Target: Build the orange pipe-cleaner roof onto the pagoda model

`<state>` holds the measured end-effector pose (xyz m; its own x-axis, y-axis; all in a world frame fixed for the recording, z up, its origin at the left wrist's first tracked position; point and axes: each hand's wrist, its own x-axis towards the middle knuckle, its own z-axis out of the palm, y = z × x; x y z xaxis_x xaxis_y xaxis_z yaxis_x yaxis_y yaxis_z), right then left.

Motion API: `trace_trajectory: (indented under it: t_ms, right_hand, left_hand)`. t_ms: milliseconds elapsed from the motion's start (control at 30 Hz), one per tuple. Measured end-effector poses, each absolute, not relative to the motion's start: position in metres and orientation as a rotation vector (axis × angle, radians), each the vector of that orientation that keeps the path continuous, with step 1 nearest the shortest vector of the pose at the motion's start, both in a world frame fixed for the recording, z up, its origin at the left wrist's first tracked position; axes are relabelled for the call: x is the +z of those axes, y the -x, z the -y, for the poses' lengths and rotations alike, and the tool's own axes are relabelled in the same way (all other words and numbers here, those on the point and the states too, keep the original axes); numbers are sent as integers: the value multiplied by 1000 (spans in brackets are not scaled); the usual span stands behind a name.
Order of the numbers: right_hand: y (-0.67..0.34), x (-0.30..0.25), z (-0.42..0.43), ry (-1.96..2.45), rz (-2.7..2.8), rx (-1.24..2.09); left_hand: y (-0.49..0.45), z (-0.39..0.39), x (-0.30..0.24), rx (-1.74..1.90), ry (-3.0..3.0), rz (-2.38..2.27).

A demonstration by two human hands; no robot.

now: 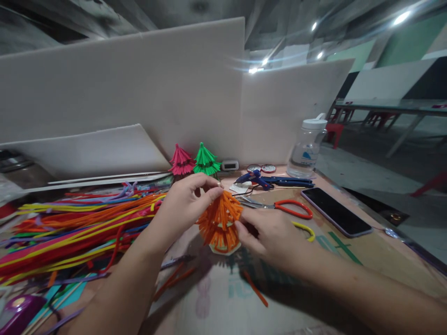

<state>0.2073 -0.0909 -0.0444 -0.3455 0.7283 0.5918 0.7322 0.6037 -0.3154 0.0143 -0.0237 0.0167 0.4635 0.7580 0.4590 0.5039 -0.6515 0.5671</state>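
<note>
Head view: two hands, left hand (183,204), right hand (270,235), grip one orange tree (220,223).

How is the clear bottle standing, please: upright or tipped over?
Upright: the clear bottle stands on its base on the table, white cap uppermost.
</note>
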Motion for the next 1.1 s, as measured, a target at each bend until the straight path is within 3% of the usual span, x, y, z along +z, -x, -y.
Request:
trace_trajectory:
  t_ms: [1100]
  right_hand:
    - [-200,-48,90,1259,1974,299]
  left_hand:
    - [-13,24,18,1028,-2422,-1055]
